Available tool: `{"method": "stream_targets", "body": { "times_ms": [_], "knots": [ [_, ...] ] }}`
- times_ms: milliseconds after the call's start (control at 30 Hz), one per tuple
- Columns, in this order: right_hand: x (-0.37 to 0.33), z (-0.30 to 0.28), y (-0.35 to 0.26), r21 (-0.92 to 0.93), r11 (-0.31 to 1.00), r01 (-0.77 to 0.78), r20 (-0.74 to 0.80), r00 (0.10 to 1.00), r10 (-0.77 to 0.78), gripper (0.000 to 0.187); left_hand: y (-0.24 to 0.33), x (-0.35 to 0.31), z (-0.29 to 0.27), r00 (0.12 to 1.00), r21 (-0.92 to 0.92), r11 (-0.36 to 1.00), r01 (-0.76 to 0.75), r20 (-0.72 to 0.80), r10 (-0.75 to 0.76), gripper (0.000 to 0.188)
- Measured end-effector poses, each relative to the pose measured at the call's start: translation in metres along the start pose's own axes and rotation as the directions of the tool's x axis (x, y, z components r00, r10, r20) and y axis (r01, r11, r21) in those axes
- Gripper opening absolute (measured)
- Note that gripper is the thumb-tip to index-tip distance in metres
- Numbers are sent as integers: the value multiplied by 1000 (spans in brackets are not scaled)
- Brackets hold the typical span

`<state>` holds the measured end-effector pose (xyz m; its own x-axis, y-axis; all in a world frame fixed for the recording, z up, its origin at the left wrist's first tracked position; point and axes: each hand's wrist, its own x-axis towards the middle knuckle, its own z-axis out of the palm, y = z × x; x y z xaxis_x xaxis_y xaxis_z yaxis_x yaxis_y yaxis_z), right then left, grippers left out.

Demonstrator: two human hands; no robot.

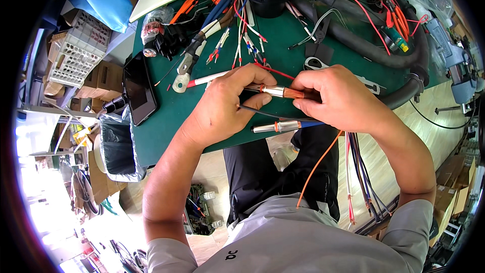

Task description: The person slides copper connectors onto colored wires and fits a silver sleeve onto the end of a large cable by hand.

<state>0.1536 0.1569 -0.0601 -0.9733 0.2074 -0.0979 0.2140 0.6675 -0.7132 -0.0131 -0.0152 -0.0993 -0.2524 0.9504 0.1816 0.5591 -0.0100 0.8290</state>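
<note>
Above the near table edge, my left hand [222,98] pinches a silver metal connector pin [273,90] with an orange ring, between thumb and forefinger. My right hand [341,96] is closed around a cable whose bare copper strands [294,93] meet the pin's end; I cannot tell how far they go in. The cable's jacket is hidden by my fingers. A thin black wire [268,114] runs from my left hand toward my right. Just below, a second silver connector pin [277,127], also orange-ringed, sits on a blue cable [310,123] at the table edge.
Ferruled wires [245,45] and a large cable lug [182,82] lie beyond my left hand. Thick black conduit [353,45] curves along the right. A black cup [268,0] stands at the back, a tablet [139,88] at the left edge. Loose wires [359,172] hang off the front.
</note>
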Motion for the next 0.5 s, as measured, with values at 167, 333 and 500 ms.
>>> {"method": "stream_targets", "body": {
  "times_ms": [167, 333, 500],
  "knots": [
    [1, -1, 2, 11, 1000, 3, 20, 1000, -3, 17, 2, 0, -1, 1000, -14, 1000, 23, 9, -23, 25],
    [2, -1, 2, 13, 1000, -9, 37, 999, 9, 19, 1, -1, -1, 1000, -29, 999, 18, 6, -18, 25],
    [2, -1, 4, 38, 999, -6, 46, 999, 4, 23, 1, -1, -2, 1000, -20, 1000, 12, 17, -12, 26]
  ]
}}
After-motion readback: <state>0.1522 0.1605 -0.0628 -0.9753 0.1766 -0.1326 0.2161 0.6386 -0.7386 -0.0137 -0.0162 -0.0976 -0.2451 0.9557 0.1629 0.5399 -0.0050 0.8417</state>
